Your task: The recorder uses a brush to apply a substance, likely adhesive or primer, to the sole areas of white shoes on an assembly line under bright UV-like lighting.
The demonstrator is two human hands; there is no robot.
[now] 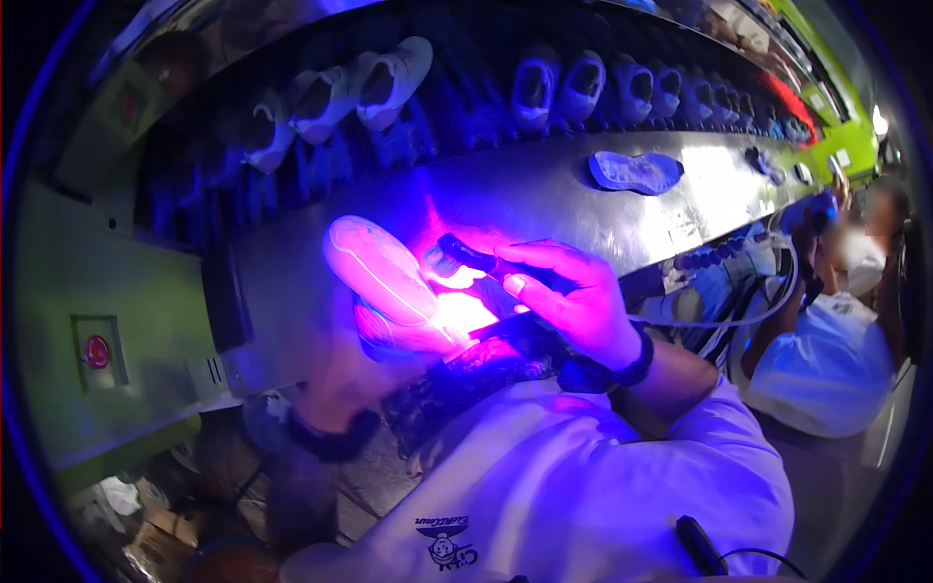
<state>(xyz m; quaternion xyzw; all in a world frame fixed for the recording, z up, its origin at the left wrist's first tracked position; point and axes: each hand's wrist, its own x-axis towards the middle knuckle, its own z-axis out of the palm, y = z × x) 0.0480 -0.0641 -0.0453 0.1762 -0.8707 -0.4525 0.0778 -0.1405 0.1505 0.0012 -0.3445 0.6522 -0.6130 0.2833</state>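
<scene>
A pale shoe (379, 267) hangs tilted in front of me, washed in pink and violet light. My left hand (340, 374) grips it from below and the left; its fingers are partly hidden and blurred. In my right hand (573, 296) is a dark-handled brush (466, 255), pinched between thumb and fingers. Its greyish bristle end points left, close beside the shoe. Whether the bristles touch the shoe I cannot tell. A very bright glow covers the shoe's lower right part and hides its detail.
Beyond my hands runs a metal worktable (544, 175) with a loose blue-lit sole (637, 173) on it. Behind it a dark conveyor carries several shoes (394, 83). A green machine housing (117, 321) with a red button stands at left. A seated co-worker (826, 350) is at right.
</scene>
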